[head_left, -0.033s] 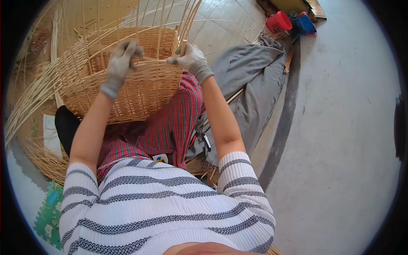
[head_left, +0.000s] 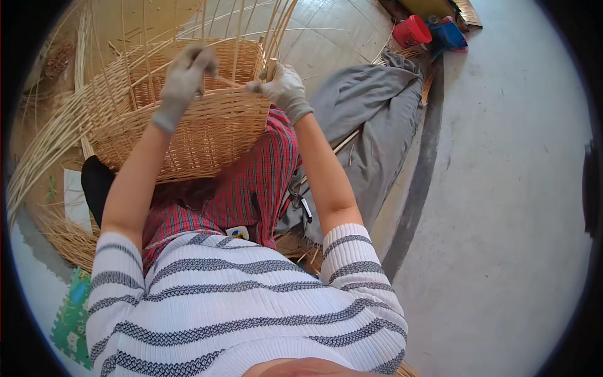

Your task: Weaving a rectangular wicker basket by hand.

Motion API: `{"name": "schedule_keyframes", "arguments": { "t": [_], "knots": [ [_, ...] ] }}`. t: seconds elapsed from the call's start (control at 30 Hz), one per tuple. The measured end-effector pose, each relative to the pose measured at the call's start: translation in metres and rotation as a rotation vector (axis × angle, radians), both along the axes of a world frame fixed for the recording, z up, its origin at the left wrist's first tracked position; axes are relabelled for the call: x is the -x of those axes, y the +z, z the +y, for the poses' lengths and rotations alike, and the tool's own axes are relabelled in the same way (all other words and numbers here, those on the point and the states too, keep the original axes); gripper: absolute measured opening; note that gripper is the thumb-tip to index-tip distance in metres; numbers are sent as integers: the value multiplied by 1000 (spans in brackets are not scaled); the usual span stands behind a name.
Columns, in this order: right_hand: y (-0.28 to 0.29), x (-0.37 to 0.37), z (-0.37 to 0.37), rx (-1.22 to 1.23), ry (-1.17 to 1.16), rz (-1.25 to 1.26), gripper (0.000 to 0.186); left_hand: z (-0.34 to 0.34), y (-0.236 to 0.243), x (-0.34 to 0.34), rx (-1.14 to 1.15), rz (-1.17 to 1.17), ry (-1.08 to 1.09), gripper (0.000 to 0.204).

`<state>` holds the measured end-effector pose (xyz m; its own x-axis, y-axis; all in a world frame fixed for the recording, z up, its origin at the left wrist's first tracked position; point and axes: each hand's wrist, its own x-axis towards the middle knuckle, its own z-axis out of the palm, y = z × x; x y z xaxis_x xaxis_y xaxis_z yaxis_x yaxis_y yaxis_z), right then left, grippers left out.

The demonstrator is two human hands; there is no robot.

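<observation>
A tan wicker basket (head_left: 200, 143) rests tilted across my lap, with upright stakes (head_left: 143, 38) rising from its woven sides. My left hand (head_left: 183, 81), in a pale grey work glove and slightly blurred, is closed above the near rim. From its fingers a light wicker strand (head_left: 227, 82) runs across to my right hand. Gloved too, my right hand (head_left: 284, 89) grips at the basket's right corner, thumb pointing left along the rim where the strand meets the weave. A short pale wooden piece (head_left: 271, 69) stands up beside its fingers; whether the hand holds it is unclear.
Long loose wicker strands (head_left: 34, 160) fan out on the left. On the right lies a grey cloth (head_left: 370, 125), with a white-handled tool (head_left: 306, 210) near my leg. A red bucket (head_left: 412, 31) and a blue container (head_left: 448, 36) stand at the far right.
My left hand has shifted slightly up and to the right, drawing the strand at a steeper slant. The right hand has barely moved, and the basket stays in place.
</observation>
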<state>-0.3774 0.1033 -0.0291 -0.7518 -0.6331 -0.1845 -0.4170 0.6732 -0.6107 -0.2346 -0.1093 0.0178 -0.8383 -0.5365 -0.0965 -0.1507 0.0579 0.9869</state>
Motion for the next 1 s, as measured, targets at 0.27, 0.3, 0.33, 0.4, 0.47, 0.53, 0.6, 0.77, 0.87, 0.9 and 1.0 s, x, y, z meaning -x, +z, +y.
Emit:
{"name": "schedule_keyframes", "arguments": {
  "t": [0.27,0.3,0.33,0.4,0.47,0.53,0.6,0.77,0.87,0.9,1.0],
  "knots": [
    [-43,-35,-31,111,-568,365,40,130,23,100,784,262,-291,90],
    [-55,-27,-32,55,-541,319,37,133,14,68,715,281,-337,85],
    [-67,-17,-31,-1,-510,284,35,126,4,30,706,449,-325,80],
    [-83,-2,-34,-36,-483,286,31,88,-16,-51,734,501,-447,61],
    [-89,8,-37,189,-599,355,29,39,-37,-130,438,231,-399,34],
    [-83,10,-40,176,-718,426,29,-25,-54,-195,665,73,32,30],
    [-70,2,-44,285,-738,514,33,-82,-67,-250,423,-11,503,28],
    [-45,-84,-75,224,-951,373,53,-194,-58,-298,214,150,762,31],
    [-41,-186,-130,623,-553,589,67,-223,-40,-292,172,111,719,30],
    [-36,-229,-155,737,-444,190,58,-226,-37,-291,165,-16,754,28],
    [6,-325,-214,686,304,-369,36,-217,-43,-310,515,-26,625,26]
  ]
}}
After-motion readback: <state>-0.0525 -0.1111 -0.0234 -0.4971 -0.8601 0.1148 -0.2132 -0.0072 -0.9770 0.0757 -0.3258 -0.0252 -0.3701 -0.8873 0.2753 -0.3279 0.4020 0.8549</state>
